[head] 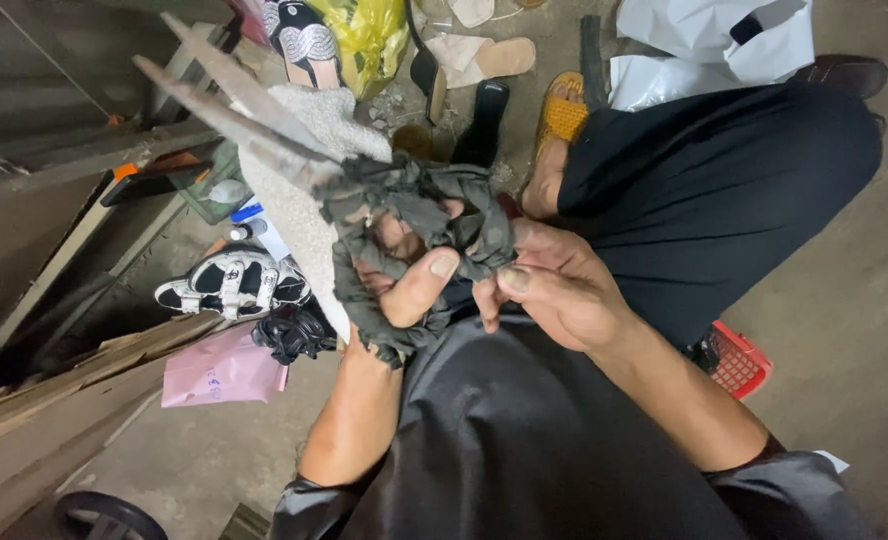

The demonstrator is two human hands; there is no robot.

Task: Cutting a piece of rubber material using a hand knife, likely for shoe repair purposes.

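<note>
The light is soft and rather dim, without hard shadows. The far white bag (pixel 714 40) looks brightest, a little overexposed. The left corner stays dark. The scissor blades (pixel 234 105) are slightly blurred, and edges bend from the wide lens.

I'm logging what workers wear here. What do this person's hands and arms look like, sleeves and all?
Both the left hand and the right hand are bare, with no gloves, rings or watch showing. Glossy black sleeves are pushed up, leaving the forearms uncovered.
</note>
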